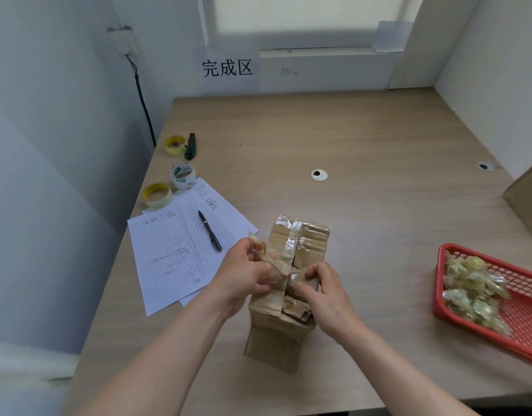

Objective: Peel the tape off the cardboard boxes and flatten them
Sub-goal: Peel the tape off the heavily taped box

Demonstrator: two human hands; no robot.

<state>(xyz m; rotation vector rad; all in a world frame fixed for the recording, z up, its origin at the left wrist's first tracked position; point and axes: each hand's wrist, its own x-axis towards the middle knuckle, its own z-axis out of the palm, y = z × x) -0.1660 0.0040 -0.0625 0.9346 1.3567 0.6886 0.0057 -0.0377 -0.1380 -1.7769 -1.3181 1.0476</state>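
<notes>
2 hands work on 1 cardboard box (300, 244) standing near the front edge of the tabletop (378, 139), about midway along it. The left hand (246, 274) pinches a crumpled strip of peeled tape (266, 259); the right hand (321, 286) presses the box top, its grip closed on the flap. A sharp pull could tear the tape short or rip the cardboard's skin. With only 1 hand bracing, the box may tip toward the papers (180, 244).
</notes>
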